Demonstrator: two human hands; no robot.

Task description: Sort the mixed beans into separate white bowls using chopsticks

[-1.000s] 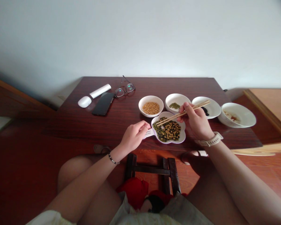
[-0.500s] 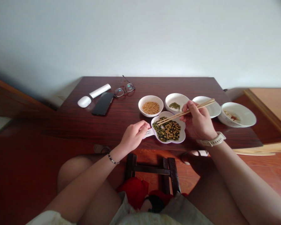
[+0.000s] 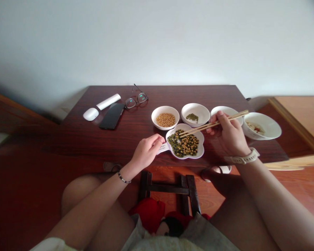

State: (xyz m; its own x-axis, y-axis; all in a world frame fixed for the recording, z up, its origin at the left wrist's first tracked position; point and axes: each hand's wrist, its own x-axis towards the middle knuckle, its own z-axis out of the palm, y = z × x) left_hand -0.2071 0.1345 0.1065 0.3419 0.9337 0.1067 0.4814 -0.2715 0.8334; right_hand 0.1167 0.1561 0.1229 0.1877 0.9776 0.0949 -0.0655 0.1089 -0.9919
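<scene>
My right hand (image 3: 229, 134) is closed round a pair of wooden chopsticks (image 3: 211, 123). Their tips hang over the far right part of a flower-shaped white dish (image 3: 200, 151) of mixed green, yellow and dark beans. Whether a bean sits between the tips I cannot tell. My left hand (image 3: 146, 151) rests curled at the dish's left side, fingers on a small white label (image 3: 162, 148). Behind the dish stand a bowl of yellow beans (image 3: 165, 118), a bowl with a few green beans (image 3: 195, 113), a third white bowl (image 3: 227, 112) mostly hidden by my hand, and a fourth (image 3: 261, 126) with pale pieces.
On the dark wooden table (image 3: 136, 136), at the far left, lie a white mouse (image 3: 90, 114), a black phone (image 3: 112, 115), a white tube (image 3: 108, 101) and eyeglasses (image 3: 136, 99). A small wooden stool (image 3: 170, 190) stands under the table between my knees. A lighter wooden surface (image 3: 300, 115) is at right.
My right hand has drawn back to the right with the chopsticks, their tips moving from the middle of the mixed dish towards its far right edge. The left hand stays put.
</scene>
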